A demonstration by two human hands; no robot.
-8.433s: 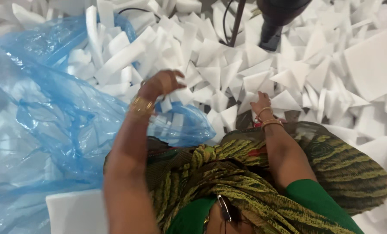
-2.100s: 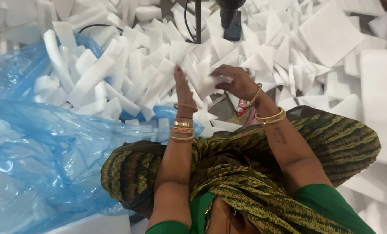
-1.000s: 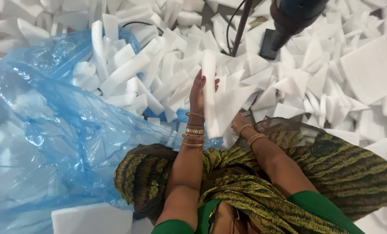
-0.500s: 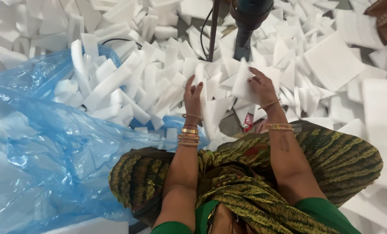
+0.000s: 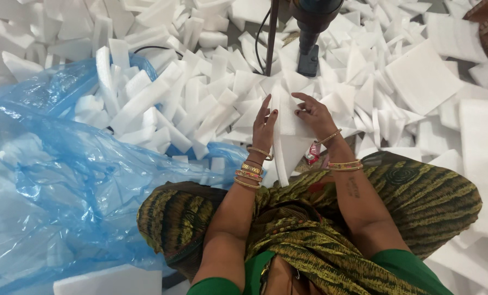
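Hands (image 5: pixel 287 117) around flat white foam pieces (image 5: pixel 287 109), crinkled blue plastic bag (image 5: pixel 42 180) beside.

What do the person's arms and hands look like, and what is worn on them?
Both arms are bare below short green sleeves. The left hand has several gold bangles with red parts at the wrist, and dark nail polish. The right hand has fewer, similar bangles and a small dark marking on the forearm.

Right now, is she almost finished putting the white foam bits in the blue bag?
Not nearly. Done: some foam strips already lie in the blue bag. In hand: the left hand and right hand press a few flat foam pieces together. Left: loose foam covers the floor all around.
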